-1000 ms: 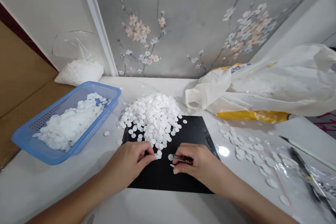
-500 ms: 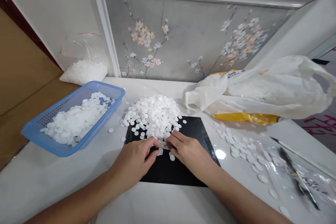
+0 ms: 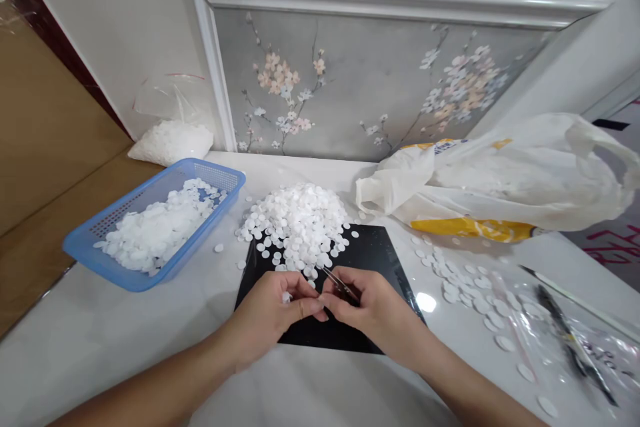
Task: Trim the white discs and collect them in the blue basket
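A heap of small white discs [image 3: 300, 220] covers the far part of a black mat [image 3: 330, 337]. Near the heap's front edge, metal tweezers [image 3: 345, 285] rest in my right hand [image 3: 383, 307], their tips pointing toward the discs. My left hand [image 3: 273, 310] is closed around a white disc [image 3: 287, 297] that shows between thumb and palm. The thumb and fingertips of both hands meet over the mat. Whatever lies between those fingertips is mostly hidden.
On the left stands a blue basket [image 3: 150, 273] of white discs, with a filled clear bag [image 3: 173, 140] behind it. A white plastic bag [image 3: 500, 180] lies at the right, near scattered discs [image 3: 465, 287], a black pen [image 3: 575, 340] and a clear plastic pouch [image 3: 535, 333].
Both hands have drawn back slightly from the heap, and their fingertips now touch. The tweezers show more clearly in the right hand. The view has shifted a little.
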The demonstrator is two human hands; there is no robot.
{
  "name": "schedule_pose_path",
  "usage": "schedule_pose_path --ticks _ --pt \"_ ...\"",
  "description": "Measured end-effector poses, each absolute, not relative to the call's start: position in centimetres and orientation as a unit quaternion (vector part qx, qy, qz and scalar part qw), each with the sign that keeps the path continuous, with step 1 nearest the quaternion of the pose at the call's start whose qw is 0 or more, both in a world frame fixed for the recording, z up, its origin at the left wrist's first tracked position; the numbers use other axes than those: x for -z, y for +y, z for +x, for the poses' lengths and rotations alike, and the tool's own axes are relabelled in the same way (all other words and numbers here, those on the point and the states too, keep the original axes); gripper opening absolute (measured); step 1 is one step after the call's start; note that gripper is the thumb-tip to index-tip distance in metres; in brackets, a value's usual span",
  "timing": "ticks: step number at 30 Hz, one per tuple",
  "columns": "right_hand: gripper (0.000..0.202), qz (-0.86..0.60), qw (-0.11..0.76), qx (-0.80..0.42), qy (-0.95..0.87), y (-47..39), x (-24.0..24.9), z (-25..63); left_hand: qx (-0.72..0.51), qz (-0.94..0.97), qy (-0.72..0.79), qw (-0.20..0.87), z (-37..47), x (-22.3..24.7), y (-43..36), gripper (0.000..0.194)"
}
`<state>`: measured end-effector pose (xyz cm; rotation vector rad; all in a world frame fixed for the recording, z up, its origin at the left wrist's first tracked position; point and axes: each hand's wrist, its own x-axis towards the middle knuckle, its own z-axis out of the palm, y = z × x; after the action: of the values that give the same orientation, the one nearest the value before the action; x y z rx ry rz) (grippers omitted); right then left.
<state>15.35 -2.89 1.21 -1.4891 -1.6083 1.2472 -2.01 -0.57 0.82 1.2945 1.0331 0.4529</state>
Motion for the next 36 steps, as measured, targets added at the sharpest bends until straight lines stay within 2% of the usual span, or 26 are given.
schedule_pose_path --ticks 5,8,17,36 --pt "0.031 -0.564 0.363 -0.358 -0.65 -3.2 -0.3 16.4 -0.232 0.432 0.454 0.744 -1.9 -1.2 -0.5 0.03" --pt "0.041 -0.552 0.345 -0.287 -0.703 -3.6 0.3 16.7 -0.245 0.4 0.457 0.756 -1.9 -1.4 -0.4 0.033" --pt "0.041 -0.505 0.286 -0.122 -0.805 -4.4 0.9 16.1 -0.277 0.347 0.447 0.777 -2.1 -0.8 -0.2 0.021" --pt "0.04 -0.49 0.291 -0.055 -0.82 -4.5 0.8 15.9 -0.249 0.365 0.439 0.783 -2.1 -1.0 -0.3 0.017"
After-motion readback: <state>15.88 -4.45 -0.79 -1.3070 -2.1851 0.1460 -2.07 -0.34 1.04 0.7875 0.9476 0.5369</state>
